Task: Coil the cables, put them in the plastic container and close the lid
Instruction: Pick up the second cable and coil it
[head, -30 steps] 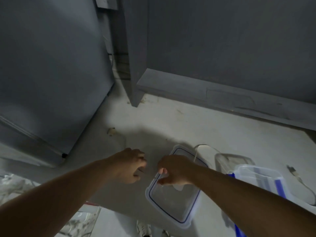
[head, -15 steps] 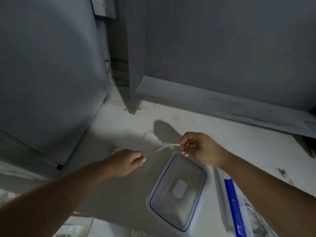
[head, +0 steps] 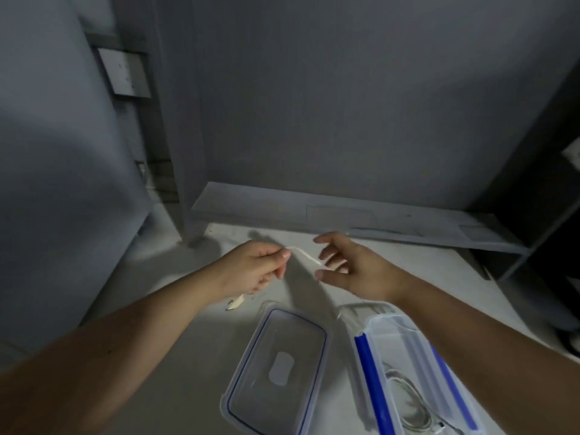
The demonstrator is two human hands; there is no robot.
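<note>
Two hands are up over the pale floor, working one thin white cable (head: 306,255) between them. The left hand (head: 254,271) is closed, pinching the cable at its fingertips, and the plug end (head: 236,304) dangles out below the fist at about 7 o'clock from it. My guess is that the pinch is the anchor, so the slack has something to wind against. The right hand (head: 351,266), at 3 o'clock from the left, is spread open with the fingers loose. The cable's far end runs up to its fingers, but I can't tell if it's actually touching them or just passing in front. It looks like the hand is re-reaching to take the next loop.

The plastic container (head: 408,365) sits open at 5 o'clock from the hands, clear with blue strips, and there's already one coiled cable (head: 411,400) lying inside. The lid (head: 276,365) lies flat on the floor just left of it, near enough to grab later.

So I'd say it's mid-coil on this cable, with the drop-in and lid closing not yet done. Thin cable springs loose easily, so the loops will need a firm hold.
</note>
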